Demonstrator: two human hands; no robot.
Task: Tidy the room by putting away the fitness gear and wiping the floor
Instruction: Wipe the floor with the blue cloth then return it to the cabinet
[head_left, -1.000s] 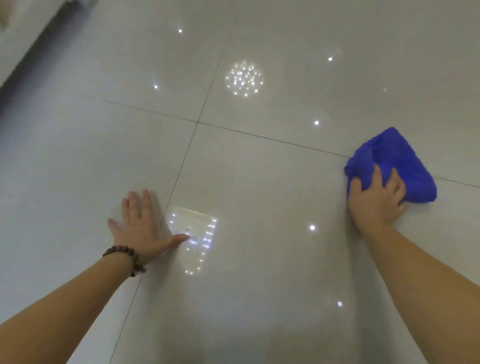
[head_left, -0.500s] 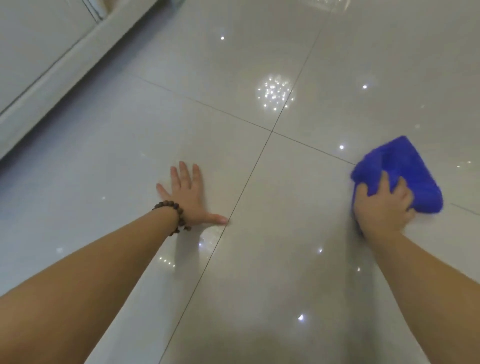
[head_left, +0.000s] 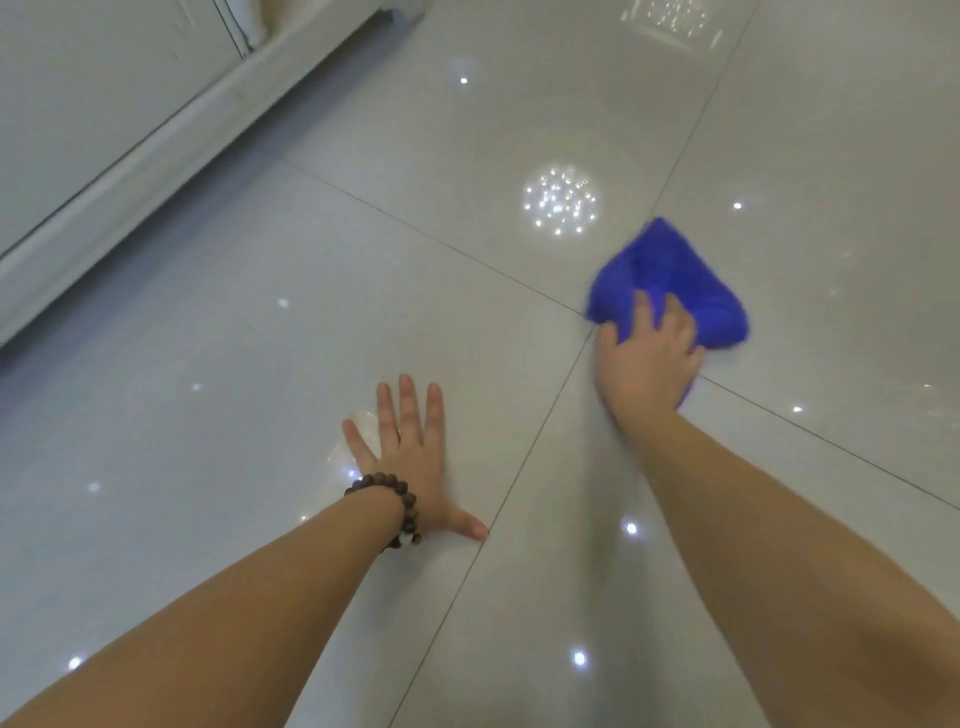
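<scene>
Left hand: the left hand (head_left: 410, 457) lies flat on the floor (head_left: 218, 332), palm down, fingers straight and spread, thumb pointing right; it grasps nothing.
Bracelet: a dark beaded bracelet (head_left: 388, 506) circles the left wrist.
Right hand: the right hand (head_left: 647, 358) presses down on the blue cloth (head_left: 670, 283), fingers curled into its near folds and gripping it.
Cloth position: bunched on the floor, right of centre, lying at the crossing of 2 grout lines (head_left: 540, 431); most of it shows beyond the fingers, a small corner under the heel of the hand.
Hands apart: the 2 hands do not touch; 1 grout line runs between them, and the left thumb tip ends just beside it.
Edges: a pale furniture base (head_left: 156, 140) runs diagonally across the upper left, well apart from both hands.
Open room: glossy tiles stretch ahead and to the right of the cloth, and between the left hand and the furniture base.
Surface: ceiling lights reflect as bright dots on the floor.
</scene>
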